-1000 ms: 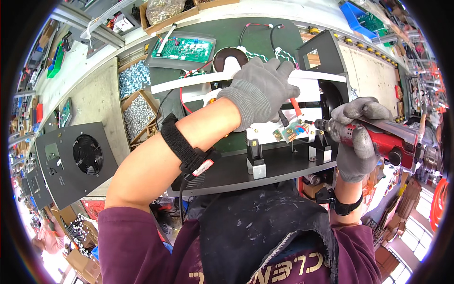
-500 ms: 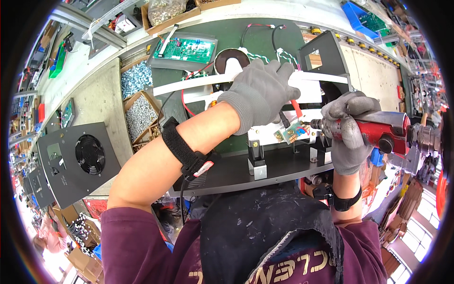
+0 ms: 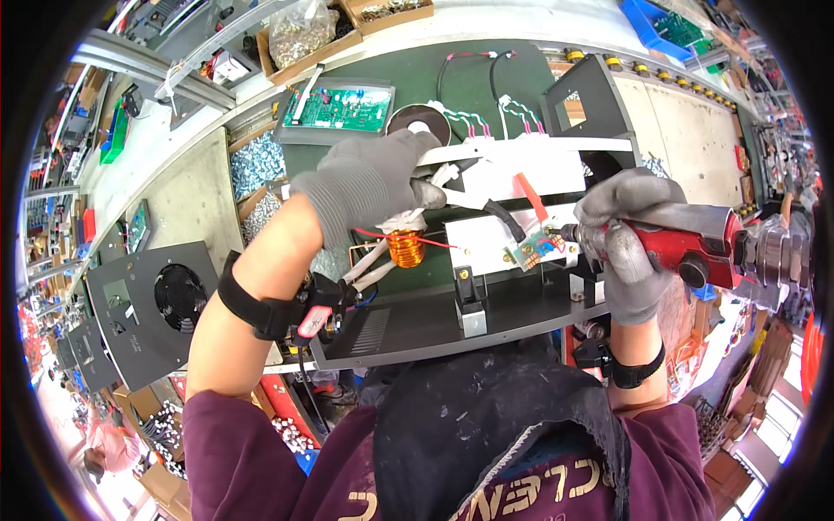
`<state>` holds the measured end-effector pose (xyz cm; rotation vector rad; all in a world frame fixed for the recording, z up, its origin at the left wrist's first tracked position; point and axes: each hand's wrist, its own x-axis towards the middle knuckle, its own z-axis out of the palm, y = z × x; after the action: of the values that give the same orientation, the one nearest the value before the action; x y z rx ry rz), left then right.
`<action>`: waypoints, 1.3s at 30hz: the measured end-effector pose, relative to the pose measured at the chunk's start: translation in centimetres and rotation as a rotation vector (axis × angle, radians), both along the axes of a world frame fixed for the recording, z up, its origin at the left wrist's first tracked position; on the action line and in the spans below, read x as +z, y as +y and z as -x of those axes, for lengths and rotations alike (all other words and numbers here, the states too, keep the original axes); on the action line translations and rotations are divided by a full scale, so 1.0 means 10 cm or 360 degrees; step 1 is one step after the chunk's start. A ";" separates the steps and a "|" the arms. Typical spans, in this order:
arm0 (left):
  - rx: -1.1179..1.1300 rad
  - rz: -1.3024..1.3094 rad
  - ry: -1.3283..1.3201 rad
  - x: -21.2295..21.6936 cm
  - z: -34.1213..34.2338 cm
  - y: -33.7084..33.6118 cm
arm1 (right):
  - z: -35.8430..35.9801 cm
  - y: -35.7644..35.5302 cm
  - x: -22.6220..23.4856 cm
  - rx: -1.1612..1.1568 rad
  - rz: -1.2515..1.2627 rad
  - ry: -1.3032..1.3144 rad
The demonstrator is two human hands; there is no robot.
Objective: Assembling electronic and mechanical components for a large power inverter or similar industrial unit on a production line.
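My left hand, in a grey glove, rests on the white plates and cables inside a black metal chassis, just above a copper coil. My right hand, also gloved, grips a red power screwdriver. Its bit points left at a small green circuit board fixed to a white plate. A black strap with a red tab wraps my left forearm.
A green circuit board in a grey tray and a black ring-shaped part lie on the green mat behind the chassis. Boxes of screws sit to the left. Black panels with fans stand at lower left.
My left hand has shifted left across the chassis, uncovering the copper coil. My right hand has brought the screwdriver up and left until its bit meets the small board.
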<state>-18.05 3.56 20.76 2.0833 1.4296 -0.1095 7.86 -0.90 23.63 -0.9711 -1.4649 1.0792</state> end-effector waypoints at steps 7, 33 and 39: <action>0.0241 -0.0272 0.0218 -0.07 -0.20 -0.03 | -0.09 0.07 -0.01 0.0181 0.0005 0.0205; 0.1255 -0.0657 -0.0643 -0.48 1.00 -0.59 | -0.98 -0.37 -0.63 -0.0010 0.0597 0.1973; 0.1245 -0.0205 -0.0167 -1.79 1.50 -0.81 | -1.25 -0.29 -0.68 -0.0265 0.0558 0.1597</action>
<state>-33.09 -4.58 2.91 1.4521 2.1071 0.4058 20.40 -3.77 16.88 -0.5939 -0.3804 1.4244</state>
